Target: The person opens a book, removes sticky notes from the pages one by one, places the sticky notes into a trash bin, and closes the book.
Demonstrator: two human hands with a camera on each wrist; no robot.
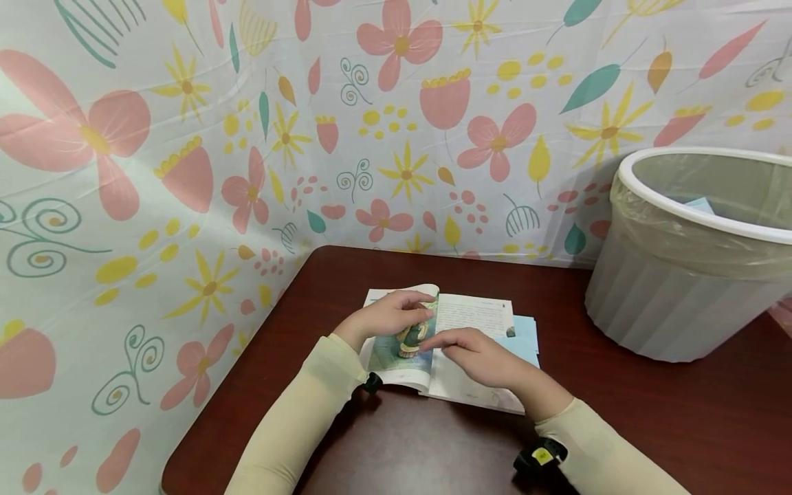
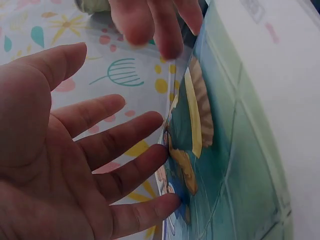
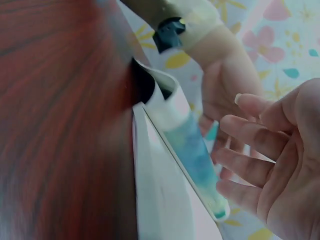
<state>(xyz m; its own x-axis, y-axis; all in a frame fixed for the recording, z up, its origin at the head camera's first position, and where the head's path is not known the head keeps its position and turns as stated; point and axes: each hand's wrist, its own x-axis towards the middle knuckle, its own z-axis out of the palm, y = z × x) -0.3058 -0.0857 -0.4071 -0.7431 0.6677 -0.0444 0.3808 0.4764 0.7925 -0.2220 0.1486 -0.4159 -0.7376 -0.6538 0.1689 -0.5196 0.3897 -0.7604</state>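
An open book (image 1: 473,313) lies on the dark red table, its left page (image 2: 255,165) carrying a green and blue colour picture and its right page mostly text. Over the upper left page, close to the fold, is my left hand (image 1: 390,317), its fingers straight and spread. In the left wrist view these fingertips (image 2: 170,202) come right at the picture. My right hand (image 1: 479,357) hovers at the middle of the book, index finger reaching toward the fold. The right wrist view shows its fingers loosely extended, facing the curved page, with nothing gripped.
Light blue paper (image 1: 526,337) sticks out from beneath the book's right side. A white ribbed bin (image 1: 656,295) with a clear liner stands at the right, a bit of blue paper (image 1: 700,205) inside. Flower-patterned cloth (image 1: 405,175) walls the back and left.
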